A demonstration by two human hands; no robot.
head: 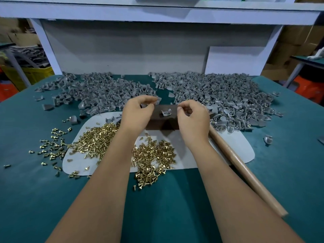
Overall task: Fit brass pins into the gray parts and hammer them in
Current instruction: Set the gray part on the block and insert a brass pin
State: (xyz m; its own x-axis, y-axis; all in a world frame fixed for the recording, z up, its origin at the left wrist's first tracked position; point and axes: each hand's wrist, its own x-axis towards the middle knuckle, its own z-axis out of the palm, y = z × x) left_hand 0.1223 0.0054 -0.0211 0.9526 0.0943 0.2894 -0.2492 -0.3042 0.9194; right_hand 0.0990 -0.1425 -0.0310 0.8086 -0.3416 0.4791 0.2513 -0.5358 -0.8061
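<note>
— Where's the piece being worked on?

— One gray part [166, 112] sits on top of a dark block [164, 118] in the middle of the bench, between the two hands. The left hand [138, 112] has its fingers curled round another small gray part [145, 105], held just above the block's left end. The right hand [192, 116] has thumb and forefinger pinched together at the block's right end; whatever is between them is too small for me to make out.

— And the pins?

— Loose, not in any tray or box. The brass pins [98, 140] lie heaped on a pale mat [242, 146] under the forearms, a second heap [152, 155] spilling off its near edge, and a scatter [52, 146] out on the green table cover [26, 190] to the left.

— Any containers at all?

— None on the bench. The gray parts are simply piled on the cover: one pile [98, 92] behind the left hand, a bigger pile [222, 95] behind the right, with brass glinting in some of that one. Off to the far left, beyond the table, there's a yellow crate [37, 74]; I can't tell what's in it. Cardboard boxes [298, 50] stand on the right.

— The hammer?

— A wooden handle [245, 171] lies on the table beside the right forearm, running from the mat toward the near right. Its head is hidden behind the hand.
</note>
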